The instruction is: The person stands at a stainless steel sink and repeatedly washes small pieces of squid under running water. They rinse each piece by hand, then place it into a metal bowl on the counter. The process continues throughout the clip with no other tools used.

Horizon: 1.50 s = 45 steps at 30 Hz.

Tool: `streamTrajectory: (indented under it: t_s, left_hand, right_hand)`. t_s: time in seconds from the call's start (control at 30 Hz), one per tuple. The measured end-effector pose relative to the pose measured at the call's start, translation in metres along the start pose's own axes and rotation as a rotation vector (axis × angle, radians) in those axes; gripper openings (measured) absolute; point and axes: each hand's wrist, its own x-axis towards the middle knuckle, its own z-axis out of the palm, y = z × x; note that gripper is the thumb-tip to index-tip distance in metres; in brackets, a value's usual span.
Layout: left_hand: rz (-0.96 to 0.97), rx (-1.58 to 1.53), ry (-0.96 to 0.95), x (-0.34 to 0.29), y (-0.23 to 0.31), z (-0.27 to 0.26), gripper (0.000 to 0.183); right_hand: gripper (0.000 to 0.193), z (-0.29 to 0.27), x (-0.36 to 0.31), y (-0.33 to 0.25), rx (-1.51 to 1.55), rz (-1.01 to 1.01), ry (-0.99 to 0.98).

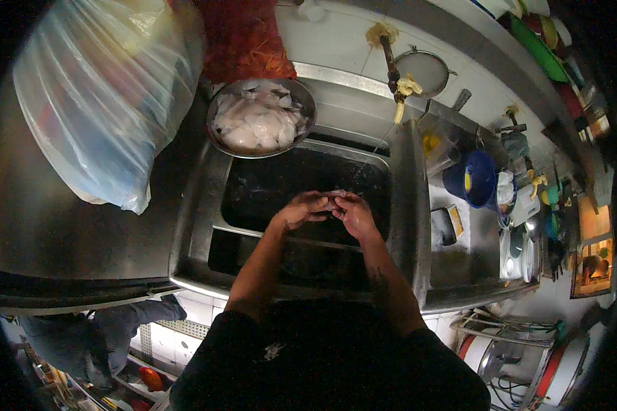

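Both hands meet over a dark rectangular metal pan (308,179) set in the steel sink. The fingers of my left hand (301,209) and my right hand (356,216) close on a small, wet, pinkish piece of what looks like squid (334,198); the fingers cover much of it. At the sink's far left corner stands a round metal bowl (308,103), heaped with pale, slippery pieces that look like squid (259,120). Dark liquid seems to fill the pan, and its bottom cannot be made out.
A large filled plastic bag (110,103) lies on the steel counter (68,226) to the left. Behind the bowl is a red mesh sack (243,41). A tap (394,75) and round strainer (424,72) are on the wall. The right basin holds a blue bucket (472,179).
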Motion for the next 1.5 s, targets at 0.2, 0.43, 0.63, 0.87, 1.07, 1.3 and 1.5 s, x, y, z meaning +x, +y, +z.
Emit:
streamTrajectory:
  t_s: [0.2, 0.43, 0.63, 0.87, 1.07, 1.3, 1.5]
  left_hand:
    - [0.279, -0.094, 0.172, -0.006, 0.010, 0.031, 0.015]
    - [0.340, 0.141, 0.275, -0.017, 0.018, 0.047, 0.021]
    - [0.488, 0.802, 0.339, -0.033, 0.034, 0.066, 0.031]
    - [0.507, 0.741, 0.287, -0.028, 0.027, 0.053, 0.035]
    - [0.434, 0.538, 0.189, -0.029, 0.031, 0.054, 0.038]
    - [0.389, 0.339, 0.116, -0.027, 0.026, 0.055, 0.027]
    - [0.292, 0.509, 0.195, -0.034, 0.032, 0.068, 0.017]
  right_hand:
    - [0.024, 0.008, -0.014, -0.005, -0.773, -0.278, 0.319]
    - [0.031, 0.013, -0.009, 0.000, -0.829, -0.501, 0.112]
    - [0.024, 0.032, -0.018, -0.015, -0.900, -0.376, 0.206]
    - [0.020, 0.027, -0.016, -0.011, -0.515, -0.268, 0.076]
    - [0.021, 0.025, -0.019, -0.016, -0.384, -0.253, 0.051]
    - [0.020, 0.020, -0.018, -0.030, -0.420, -0.305, 0.070]
    - [0.014, 0.015, -0.018, -0.037, -0.688, -0.310, -0.019]
